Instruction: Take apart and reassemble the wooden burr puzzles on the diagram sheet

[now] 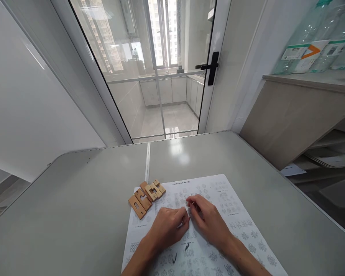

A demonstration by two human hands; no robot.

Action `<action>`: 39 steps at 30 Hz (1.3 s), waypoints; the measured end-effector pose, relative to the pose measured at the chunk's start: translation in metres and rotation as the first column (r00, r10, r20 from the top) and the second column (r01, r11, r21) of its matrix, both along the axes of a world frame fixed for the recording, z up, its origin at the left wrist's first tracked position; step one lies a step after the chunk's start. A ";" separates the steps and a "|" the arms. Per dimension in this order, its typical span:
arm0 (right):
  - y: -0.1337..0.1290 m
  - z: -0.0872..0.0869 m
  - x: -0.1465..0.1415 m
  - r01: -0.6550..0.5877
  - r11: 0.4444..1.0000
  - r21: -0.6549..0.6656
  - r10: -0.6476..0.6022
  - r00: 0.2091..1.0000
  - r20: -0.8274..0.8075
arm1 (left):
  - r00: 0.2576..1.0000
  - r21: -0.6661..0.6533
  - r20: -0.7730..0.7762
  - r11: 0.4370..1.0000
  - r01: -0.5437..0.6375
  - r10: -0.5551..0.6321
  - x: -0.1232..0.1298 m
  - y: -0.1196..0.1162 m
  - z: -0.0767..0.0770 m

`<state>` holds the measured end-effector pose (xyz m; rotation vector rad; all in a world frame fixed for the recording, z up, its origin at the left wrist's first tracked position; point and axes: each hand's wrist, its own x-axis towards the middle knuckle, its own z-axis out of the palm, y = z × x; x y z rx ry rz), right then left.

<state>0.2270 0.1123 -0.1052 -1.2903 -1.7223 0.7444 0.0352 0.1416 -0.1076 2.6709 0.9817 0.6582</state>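
Observation:
My left hand rests on a printed sheet, its fingers curled into a loose fist. No object shows in it. My right hand lies beside it on the sheet, fingers bent and a gap between thumb and forefinger, with nothing visible there. The fingertips of both hands are close together; whether they touch I cannot tell. Left of my left hand, wooden puzzle pieces with slots and dark numbers lie in a slanting row over the sheet's upper left corner. Some paler, notched wooden pieces sit at the row's right end.
The sheet lies on a grey-green table with a seam across it. Beyond the table's far edge stands a glass door with a black handle. To the right, large plastic bottles stand on a wooden shelf.

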 end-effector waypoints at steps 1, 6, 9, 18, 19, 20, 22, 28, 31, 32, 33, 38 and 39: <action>0.000 0.000 0.000 -0.001 1.000 -0.004 0.001 1.000 -0.002 | 1.000 0.001 -0.002 1.000 0.000 0.000 0.000 0.000 0.000; 0.000 0.001 0.000 -0.008 1.000 -0.020 0.008 1.000 -0.007 | 1.000 0.000 -0.011 1.000 -0.003 0.003 0.000 0.000 0.002; 0.000 0.002 -0.001 -0.005 1.000 -0.013 0.005 1.000 0.000 | 1.000 0.000 -0.013 1.000 -0.002 0.002 0.000 0.000 0.001; 0.001 0.002 -0.001 0.008 1.000 0.024 -0.009 1.000 0.015 | 1.000 0.000 -0.013 1.000 0.001 -0.001 0.000 0.000 0.000; 0.001 0.002 -0.001 0.010 1.000 0.028 -0.010 1.000 0.016 | 1.000 -0.001 -0.012 1.000 0.003 -0.003 0.000 0.000 0.000; 0.001 0.002 -0.001 0.009 1.000 0.029 -0.010 1.000 0.015 | 1.000 -0.001 -0.011 1.000 0.003 -0.003 0.000 0.000 0.000; 0.001 0.001 -0.001 0.006 1.000 0.026 -0.006 1.000 0.011 | 1.000 -0.001 -0.009 1.000 0.005 -0.005 0.000 0.000 0.000; 0.000 0.001 -0.001 0.002 1.000 0.013 -0.002 1.000 0.009 | 1.000 0.004 -0.008 1.000 0.005 -0.005 0.000 0.000 0.000; 0.000 0.002 -0.001 0.005 1.000 0.013 -0.005 1.000 0.011 | 1.000 0.005 -0.011 1.000 0.007 -0.007 0.000 0.000 0.000; 0.000 0.002 -0.001 0.006 1.000 0.013 -0.006 1.000 0.010 | 1.000 0.005 -0.011 1.000 0.007 -0.007 0.000 0.000 0.000; 0.000 0.002 -0.001 0.006 1.000 0.012 -0.006 1.000 0.007 | 1.000 0.005 -0.011 1.000 0.007 -0.007 0.000 0.000 0.000; 0.000 0.003 -0.001 0.008 1.000 0.010 -0.008 1.000 0.003 | 1.000 0.008 -0.010 1.000 0.006 -0.006 0.000 0.000 0.000; 0.000 0.003 -0.001 0.008 1.000 0.012 -0.008 1.000 0.002 | 1.000 0.008 -0.009 1.000 0.005 -0.005 0.000 0.000 0.000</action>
